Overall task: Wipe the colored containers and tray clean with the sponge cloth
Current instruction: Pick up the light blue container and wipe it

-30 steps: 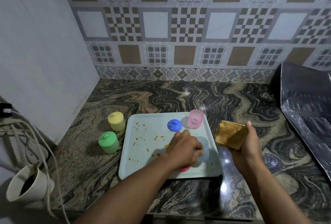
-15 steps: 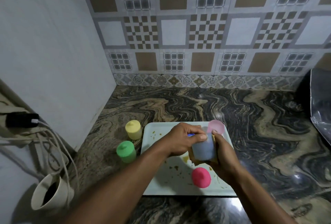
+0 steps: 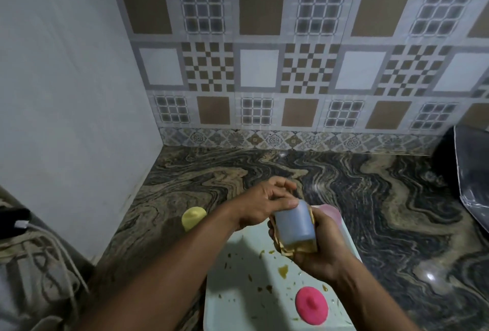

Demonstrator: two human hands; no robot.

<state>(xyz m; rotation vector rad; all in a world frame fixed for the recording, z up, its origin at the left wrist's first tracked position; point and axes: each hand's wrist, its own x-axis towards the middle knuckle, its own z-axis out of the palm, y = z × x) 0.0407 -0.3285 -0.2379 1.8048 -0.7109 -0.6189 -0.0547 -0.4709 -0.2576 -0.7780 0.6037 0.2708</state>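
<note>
You are holding the blue container [image 3: 293, 222] up between both hands, above the far part of the tray [image 3: 232, 304]. Your left grip [image 3: 267, 203] is closing round the container's far, upper end, with the thumb lying across its side and the fingers curling over the top. Your right grip [image 3: 318, 248] is clamping on the sponge cloth [image 3: 299, 248], which is folding under the container's near end and up along its right side, so the cloth is sitting pressed between your palm and the blue plastic. The container is leaning a little, its top tipping toward the far left.

The tray is lying on the counter [image 3: 383, 198] below your hands, running toward you, and brownish-yellow smears and crumbs [image 3: 283, 271] are showing across its pale surface. A bright pink lid [image 3: 311, 304] is lying flat on the near right part of the tray, well apart from either grip. The pale pink container [image 3: 330, 211] is standing at the tray's far right corner, just behind your right grip and partly hidden by it. The yellow container [image 3: 193, 218] is standing on the counter just left of the tray, beyond your left forearm.

A patterned tiled wall [image 3: 264, 71] is rising behind the counter. A dark, shiny object [image 3: 471, 177] is resting at the far right edge, and a tangle of cords [image 3: 45, 256] is hanging at the near left.
</note>
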